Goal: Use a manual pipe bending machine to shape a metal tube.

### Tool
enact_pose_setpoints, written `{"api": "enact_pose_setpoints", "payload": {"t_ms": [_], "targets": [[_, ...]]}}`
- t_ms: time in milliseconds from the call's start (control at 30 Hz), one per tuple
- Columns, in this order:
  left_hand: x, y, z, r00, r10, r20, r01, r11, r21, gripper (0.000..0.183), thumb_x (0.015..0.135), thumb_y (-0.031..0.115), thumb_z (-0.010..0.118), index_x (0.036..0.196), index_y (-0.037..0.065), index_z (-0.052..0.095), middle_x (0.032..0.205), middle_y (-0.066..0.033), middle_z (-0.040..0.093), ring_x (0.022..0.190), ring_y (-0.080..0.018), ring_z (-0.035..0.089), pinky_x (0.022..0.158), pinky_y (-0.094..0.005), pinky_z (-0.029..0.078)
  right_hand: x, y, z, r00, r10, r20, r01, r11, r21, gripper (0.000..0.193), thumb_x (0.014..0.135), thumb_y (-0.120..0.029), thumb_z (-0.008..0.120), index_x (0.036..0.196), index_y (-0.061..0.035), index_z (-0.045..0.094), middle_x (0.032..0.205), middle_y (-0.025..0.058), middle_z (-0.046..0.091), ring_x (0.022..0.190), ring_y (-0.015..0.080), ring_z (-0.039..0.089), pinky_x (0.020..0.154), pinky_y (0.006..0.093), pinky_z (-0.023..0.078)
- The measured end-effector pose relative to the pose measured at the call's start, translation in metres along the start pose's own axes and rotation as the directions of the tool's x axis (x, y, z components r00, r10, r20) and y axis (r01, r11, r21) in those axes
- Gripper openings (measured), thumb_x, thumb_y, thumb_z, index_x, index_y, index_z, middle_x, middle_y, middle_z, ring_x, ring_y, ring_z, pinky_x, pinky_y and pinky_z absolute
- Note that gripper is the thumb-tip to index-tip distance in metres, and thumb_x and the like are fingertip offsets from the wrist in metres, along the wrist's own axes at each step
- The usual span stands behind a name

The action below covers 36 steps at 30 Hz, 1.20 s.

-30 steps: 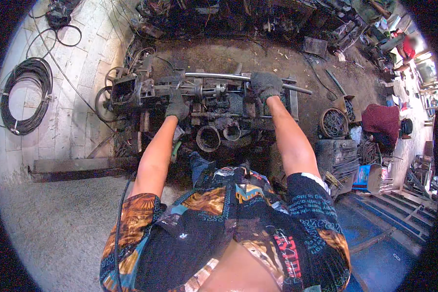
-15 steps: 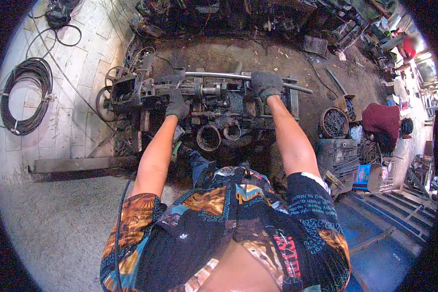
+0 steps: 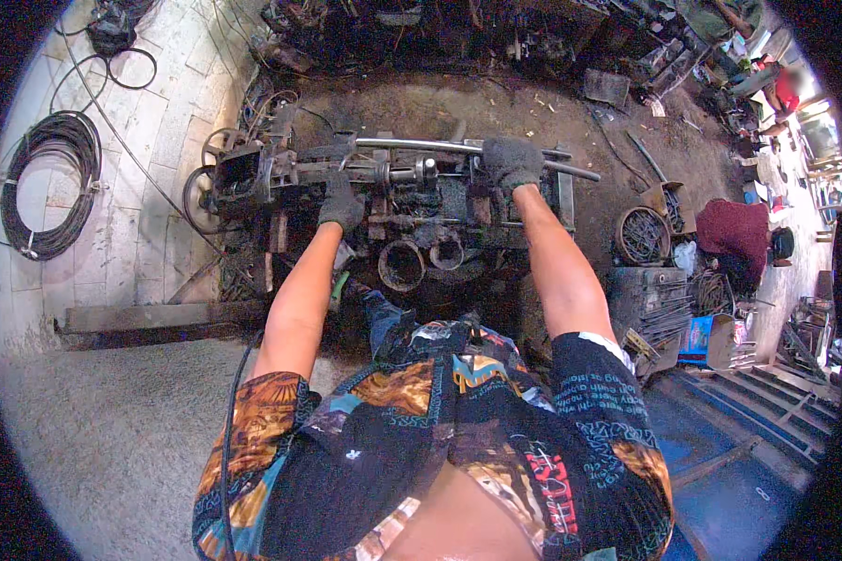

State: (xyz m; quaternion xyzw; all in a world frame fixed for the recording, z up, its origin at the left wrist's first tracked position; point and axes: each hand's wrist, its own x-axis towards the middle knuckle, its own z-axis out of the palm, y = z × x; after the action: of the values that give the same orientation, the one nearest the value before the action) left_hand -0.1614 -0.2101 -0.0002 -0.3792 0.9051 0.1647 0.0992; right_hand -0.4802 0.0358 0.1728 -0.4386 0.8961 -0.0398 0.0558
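A dark, greasy machine (image 3: 412, 210) lies across in front of me, with a shiny cylindrical shaft end (image 3: 428, 169) at its middle. My left hand (image 3: 342, 204), in a dark grey work glove, is closed at the machine's left-middle part; what its fingers hold is hidden. Along the far side runs a long metal rod (image 3: 416, 145). My right hand (image 3: 513, 163), gloved the same way, is closed over this rod toward its right end. Two round, cup-like openings, the larger one a rusty ring (image 3: 402, 265), sit on the machine's near side.
Wheels (image 3: 199, 196) stand at the machine's left end. A coiled black cable (image 3: 51, 185) lies on the pale tiles. To the right are a round container of metal pieces (image 3: 643, 234), a grey metal box (image 3: 647, 294) and a person in maroon (image 3: 732, 234). A long beam (image 3: 159, 316) lies at left.
The shiny shaft end at the machine's middle sits slightly farther right than before. Both my hands stay in nearly the same places.
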Motion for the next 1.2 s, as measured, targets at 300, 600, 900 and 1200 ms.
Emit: {"api": "enact_pose_setpoints", "payload": {"t_ms": [300,600,900,1200], "targets": [[-0.021,0.020,-0.016,0.990,-0.033,-0.134,0.021,0.995,-0.093,0.088,0.096,0.031,0.065,0.157,-0.010,0.017,0.164,-0.0331,0.019,0.154,-0.0456,0.017,0.129,-0.0463,0.014,-0.004,-0.002,-0.005,0.999,-0.033,0.006,0.033,0.999,-0.019,0.035,0.094,-0.035,0.051,0.096,-0.0171,0.080,0.099,0.0144,0.077,0.092,0.0366,0.074,0.078,0.0516,0.058],[-0.007,0.008,-0.005,1.000,-0.015,-0.023,0.015,1.000,0.003,0.087,0.098,0.037,0.055,0.158,-0.010,0.014,0.167,-0.0309,0.010,0.156,-0.0435,0.008,0.129,-0.0450,0.010,0.001,0.000,0.002,0.998,-0.057,0.007,0.057,0.996,-0.062,0.031,0.092,-0.034,0.055,0.097,-0.0172,0.080,0.098,0.0142,0.077,0.090,0.0358,0.075,0.076,0.0504,0.059],[-0.017,0.016,-0.010,0.995,-0.037,-0.095,0.039,0.999,0.021,0.088,0.097,0.035,0.057,0.158,-0.010,0.013,0.166,-0.0320,0.008,0.156,-0.0434,0.005,0.129,-0.0446,0.009,0.003,0.000,0.005,0.999,-0.038,0.030,0.039,0.998,-0.047,0.030,0.092,-0.034,0.057,0.097,-0.0159,0.080,0.097,0.0148,0.077,0.089,0.0355,0.075,0.076,0.0501,0.059],[-0.013,0.012,-0.006,0.997,-0.016,-0.077,0.017,1.000,0.003,0.089,0.095,0.033,0.059,0.158,-0.010,0.012,0.166,-0.0336,0.009,0.156,-0.0456,0.004,0.130,-0.0464,0.004,-0.005,-0.004,-0.008,0.999,-0.020,0.039,0.021,1.000,-0.013,0.036,0.096,-0.035,0.050,0.097,-0.0144,0.079,0.099,0.0161,0.076,0.090,0.0377,0.074,0.079,0.0518,0.057]]}}
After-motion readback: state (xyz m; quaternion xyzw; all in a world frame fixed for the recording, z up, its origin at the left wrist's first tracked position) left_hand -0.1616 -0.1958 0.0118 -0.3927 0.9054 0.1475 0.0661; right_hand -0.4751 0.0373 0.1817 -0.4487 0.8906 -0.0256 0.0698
